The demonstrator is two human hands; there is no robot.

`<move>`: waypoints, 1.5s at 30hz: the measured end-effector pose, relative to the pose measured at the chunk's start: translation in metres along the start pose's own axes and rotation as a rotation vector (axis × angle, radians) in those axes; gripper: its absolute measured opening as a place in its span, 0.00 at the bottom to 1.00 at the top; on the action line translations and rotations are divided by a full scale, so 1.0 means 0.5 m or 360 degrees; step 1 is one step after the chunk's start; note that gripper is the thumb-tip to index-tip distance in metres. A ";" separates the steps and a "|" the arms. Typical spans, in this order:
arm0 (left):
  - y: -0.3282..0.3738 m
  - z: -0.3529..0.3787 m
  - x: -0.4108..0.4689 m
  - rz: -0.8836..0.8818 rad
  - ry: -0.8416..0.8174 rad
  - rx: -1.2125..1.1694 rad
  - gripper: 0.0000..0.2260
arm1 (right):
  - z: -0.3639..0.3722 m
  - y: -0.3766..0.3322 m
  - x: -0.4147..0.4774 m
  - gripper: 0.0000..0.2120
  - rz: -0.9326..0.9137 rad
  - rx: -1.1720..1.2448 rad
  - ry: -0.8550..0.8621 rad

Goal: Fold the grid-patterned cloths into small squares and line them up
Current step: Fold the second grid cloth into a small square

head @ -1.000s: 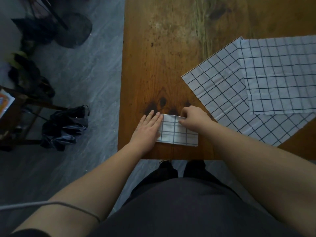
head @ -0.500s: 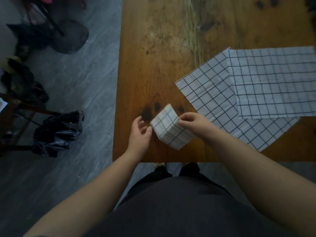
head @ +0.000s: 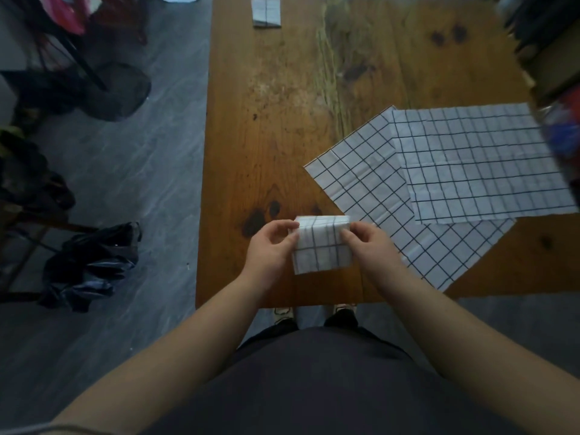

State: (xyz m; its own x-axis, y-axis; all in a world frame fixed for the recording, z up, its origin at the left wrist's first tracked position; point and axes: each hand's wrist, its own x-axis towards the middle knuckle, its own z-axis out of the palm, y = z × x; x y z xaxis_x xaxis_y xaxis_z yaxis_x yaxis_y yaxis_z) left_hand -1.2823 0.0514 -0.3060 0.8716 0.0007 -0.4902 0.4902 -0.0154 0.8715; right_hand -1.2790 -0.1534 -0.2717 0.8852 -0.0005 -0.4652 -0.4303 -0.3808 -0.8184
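Two hands are closed on one folded cloth [head: 323,251], a small thick grid-patterned packet held between them over the near part of the wooden table [head: 266,120]. The packet's left edge is gripped by the left hand [head: 270,248], whose fingers are curled round it, and its right edge is pinched by the right hand [head: 372,246], the thumb laid on the top face and the fingers bent behind the far right corner. Whether the packet rests on the wood or is lifted just off it cannot be told. Just to the right of the grip, an unfolded cloth [head: 361,183] is spread flat and turned cornerwise, its near side passing close by the right wrist. A second unfolded cloth [head: 486,164] is laid squarely over the far right part of the first, farther from the hands. Well beyond the grip, at the far edge of the table and slightly to the left, a small folded square [head: 266,12] is seen lying flat. To the left of the hands, off the table, a crumpled black bag [head: 91,265] is seen on the grey floor [head: 141,183].
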 end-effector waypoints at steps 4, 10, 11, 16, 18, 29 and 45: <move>0.008 0.004 -0.006 0.0083 0.0113 0.0172 0.08 | 0.003 0.015 -0.010 0.10 -0.0098 -0.0191 0.0121; 0.008 0.011 -0.016 0.0216 0.0164 0.0392 0.08 | 0.001 0.039 -0.009 0.16 0.0017 -0.0018 0.0264; 0.006 0.012 -0.018 0.0266 0.0165 0.0458 0.08 | -0.001 0.041 -0.009 0.16 0.0000 -0.0027 0.0257; 0.003 0.028 -0.026 0.0417 0.0193 0.0698 0.08 | -0.022 0.059 -0.011 0.07 -0.0128 -0.0132 0.0139; 0.007 0.037 -0.032 0.0466 0.0195 0.0754 0.07 | -0.033 0.065 -0.016 0.06 -0.0174 -0.0206 0.0160; 0.069 0.136 -0.049 0.0636 0.0140 0.1090 0.10 | -0.140 0.052 -0.029 0.08 -0.0525 -0.0690 0.0218; 0.231 0.280 -0.074 0.0335 -0.0453 0.1330 0.10 | -0.314 0.008 -0.030 0.06 -0.0686 -0.0561 -0.0016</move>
State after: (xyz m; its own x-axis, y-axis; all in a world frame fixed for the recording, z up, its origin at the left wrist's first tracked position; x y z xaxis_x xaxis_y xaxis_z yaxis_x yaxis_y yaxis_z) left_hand -1.2590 -0.0906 -0.1890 0.8535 -0.3297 -0.4035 0.0593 -0.7079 0.7038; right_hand -1.2663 -0.3001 -0.2152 0.9656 0.2317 -0.1180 0.0569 -0.6312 -0.7736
